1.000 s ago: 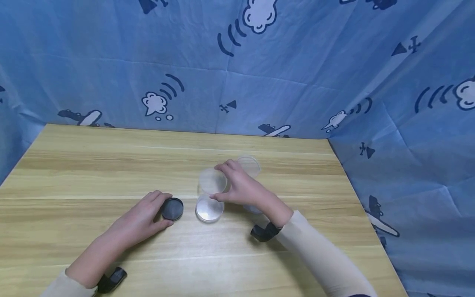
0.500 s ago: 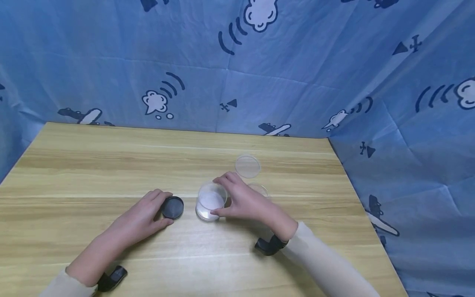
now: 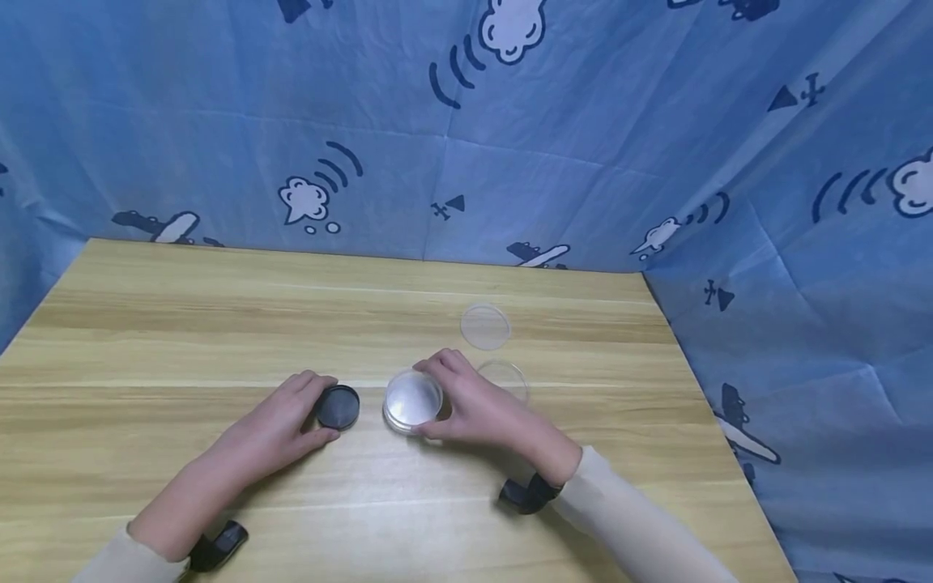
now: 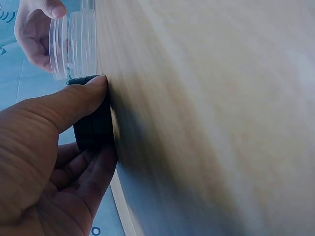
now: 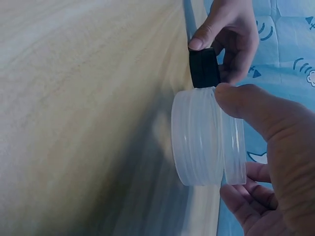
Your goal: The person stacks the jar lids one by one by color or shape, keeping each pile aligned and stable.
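Left hand (image 3: 273,423), black cylinder (image 3: 338,407) — right hand (image 3: 472,405), clear disc (image 3: 413,396)

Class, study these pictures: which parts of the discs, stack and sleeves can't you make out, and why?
Nearer clear disc: lower part, head view, hidden by the right hand.
Black round piece: part of its side, left wrist view, covered by the left hand.
Clear stack: any small marks on top, head view, too small and lost in glare.
Left sleeve and right sleeve: cut off by the head view's bottom edge.
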### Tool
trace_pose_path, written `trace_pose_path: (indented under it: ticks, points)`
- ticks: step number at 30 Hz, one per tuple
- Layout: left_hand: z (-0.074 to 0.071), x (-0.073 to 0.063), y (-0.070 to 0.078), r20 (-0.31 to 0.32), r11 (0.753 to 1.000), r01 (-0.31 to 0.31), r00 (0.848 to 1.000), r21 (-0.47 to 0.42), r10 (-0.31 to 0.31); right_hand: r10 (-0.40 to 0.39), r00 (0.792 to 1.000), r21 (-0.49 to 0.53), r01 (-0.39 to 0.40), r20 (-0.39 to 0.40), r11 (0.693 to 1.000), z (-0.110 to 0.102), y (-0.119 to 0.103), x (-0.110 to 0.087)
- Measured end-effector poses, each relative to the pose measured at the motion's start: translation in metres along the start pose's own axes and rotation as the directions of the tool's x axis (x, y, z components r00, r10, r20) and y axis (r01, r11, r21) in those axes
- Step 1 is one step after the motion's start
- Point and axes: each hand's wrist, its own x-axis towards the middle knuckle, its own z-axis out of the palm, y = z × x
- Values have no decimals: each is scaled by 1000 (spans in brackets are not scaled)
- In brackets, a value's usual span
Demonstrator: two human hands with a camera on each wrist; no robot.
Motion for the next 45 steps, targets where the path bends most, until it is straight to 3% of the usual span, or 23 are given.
trace_pose_path:
  ticks: [13, 45]
  points:
    - [0, 0, 0, 1, 1000, -5, 1000, 5, 5, -43, 999, -47, 42, -14, 998, 5, 2, 0]
    - [1, 0, 0, -22, 999, -32, 999, 9, 32, -19, 1000, -47, 19, 4, 999, 8, 2, -1]
